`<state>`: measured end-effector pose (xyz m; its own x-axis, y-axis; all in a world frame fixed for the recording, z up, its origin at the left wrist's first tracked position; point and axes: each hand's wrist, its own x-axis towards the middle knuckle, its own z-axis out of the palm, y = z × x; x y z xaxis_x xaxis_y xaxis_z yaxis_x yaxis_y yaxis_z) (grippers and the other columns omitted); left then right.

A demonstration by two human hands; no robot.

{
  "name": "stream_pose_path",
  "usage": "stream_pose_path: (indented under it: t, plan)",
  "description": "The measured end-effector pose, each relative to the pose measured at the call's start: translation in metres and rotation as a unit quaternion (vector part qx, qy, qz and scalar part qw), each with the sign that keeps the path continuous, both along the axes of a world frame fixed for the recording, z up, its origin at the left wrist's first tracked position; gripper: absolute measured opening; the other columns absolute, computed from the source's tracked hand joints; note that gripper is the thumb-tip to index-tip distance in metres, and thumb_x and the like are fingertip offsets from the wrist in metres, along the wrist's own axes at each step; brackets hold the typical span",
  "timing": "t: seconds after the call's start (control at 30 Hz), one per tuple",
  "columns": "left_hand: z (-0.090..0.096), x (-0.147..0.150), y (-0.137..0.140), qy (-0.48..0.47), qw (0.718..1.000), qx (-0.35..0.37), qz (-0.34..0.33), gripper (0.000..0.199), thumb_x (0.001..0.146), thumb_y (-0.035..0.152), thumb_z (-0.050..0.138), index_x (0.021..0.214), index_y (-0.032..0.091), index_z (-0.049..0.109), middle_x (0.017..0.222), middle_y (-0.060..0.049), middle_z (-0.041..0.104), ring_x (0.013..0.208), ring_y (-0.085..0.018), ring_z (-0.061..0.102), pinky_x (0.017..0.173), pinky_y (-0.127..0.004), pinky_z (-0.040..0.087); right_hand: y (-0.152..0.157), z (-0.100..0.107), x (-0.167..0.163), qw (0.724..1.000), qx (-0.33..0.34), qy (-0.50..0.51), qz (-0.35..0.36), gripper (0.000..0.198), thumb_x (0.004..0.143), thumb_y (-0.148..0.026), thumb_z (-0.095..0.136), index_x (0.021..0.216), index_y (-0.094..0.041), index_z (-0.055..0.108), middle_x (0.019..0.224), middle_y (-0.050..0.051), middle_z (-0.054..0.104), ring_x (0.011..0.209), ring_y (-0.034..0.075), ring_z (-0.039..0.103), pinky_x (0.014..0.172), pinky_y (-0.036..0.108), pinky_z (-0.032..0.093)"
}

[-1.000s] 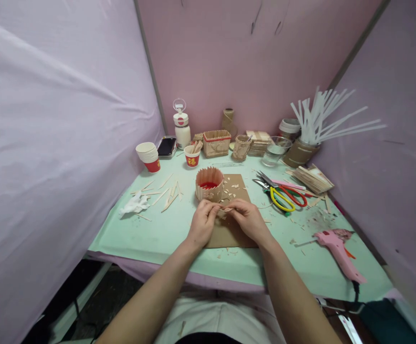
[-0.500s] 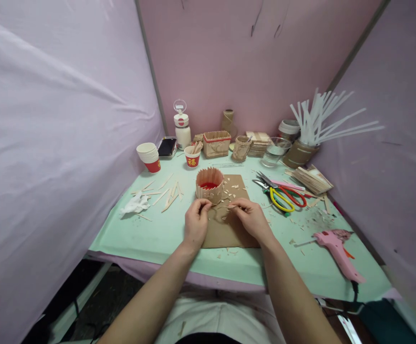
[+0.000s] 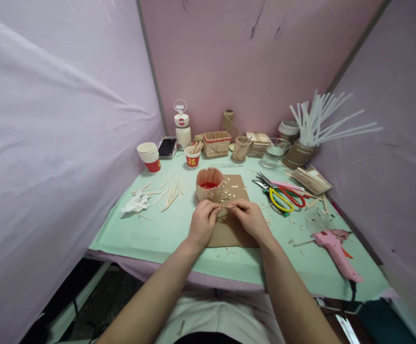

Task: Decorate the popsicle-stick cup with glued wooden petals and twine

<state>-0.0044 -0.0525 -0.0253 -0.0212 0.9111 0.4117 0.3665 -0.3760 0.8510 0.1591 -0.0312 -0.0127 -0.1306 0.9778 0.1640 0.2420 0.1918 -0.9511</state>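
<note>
My left hand [image 3: 204,220] is closed in a pinch on one end of a thin tan strip [image 3: 224,206], which could be cord or wood. The other end is pinched by my right hand [image 3: 249,217], so the strip spans the small gap between my fingertips. Both hands hover low over a brown cardboard sheet [image 3: 232,236] scattered with wood chips. Just beyond my left hand stands a round holder of upright wooden slats [image 3: 209,192], jagged along its rim and red inside.
Scissors [image 3: 281,198] and a pink glue gun [image 3: 338,253] lie on the right. Wooden sticks [image 3: 172,197] and crumpled tissue [image 3: 135,204] are at left. Along the back stand paper cups [image 3: 148,156], a bottle [image 3: 182,131], a woven-look box [image 3: 217,145], a glass bowl [image 3: 274,154] and white glue sticks [image 3: 318,119].
My left hand has moved right, from beside the slatted holder's base to close by my right hand, and now pinches the strip. My right hand has barely moved.
</note>
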Motion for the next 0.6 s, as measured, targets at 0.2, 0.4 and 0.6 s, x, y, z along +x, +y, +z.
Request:
stream_pose_path:
  t: [0.2,0.4,0.6]
  plan:
    - [-0.0022,-0.0037,0.0020,-0.045,0.996,-0.064,0.036,0.010,0.084,0.024,0.061,0.079,0.019,0.068,0.082,-0.003,0.070,0.079,-0.017,0.062,0.077,-0.029,0.047,-0.0045,0.0048,-0.0006,0.998,-0.058,0.020,0.013,0.027,0.076,-0.044,0.065,0.078,-0.019,0.072,0.063,0.000,0.066,0.057,0.015,0.057,0.055,0.027,0.042]
    - [-0.0034,-0.0052,0.0036,-0.096,0.988,-0.106,0.053,0.010,0.081,0.026,0.062,0.075,0.019,0.068,0.077,-0.001,0.069,0.076,-0.017,0.061,0.074,-0.027,0.047,-0.0023,0.0060,-0.0057,0.997,-0.056,0.039,-0.027,0.030,0.071,-0.048,0.069,0.071,-0.018,0.070,0.063,-0.001,0.061,0.060,0.013,0.050,0.058,0.026,0.039]
    - [0.0003,-0.0088,0.0010,-0.143,0.980,-0.091,0.106,0.014,0.085,0.029,0.057,0.076,0.019,0.061,0.073,0.001,0.064,0.072,-0.015,0.058,0.070,-0.026,0.045,0.0012,-0.0008,-0.0031,0.994,-0.063,0.047,-0.070,0.037,0.070,-0.056,0.068,0.071,-0.018,0.066,0.054,-0.005,0.048,0.051,0.011,0.038,0.050,0.025,0.030]
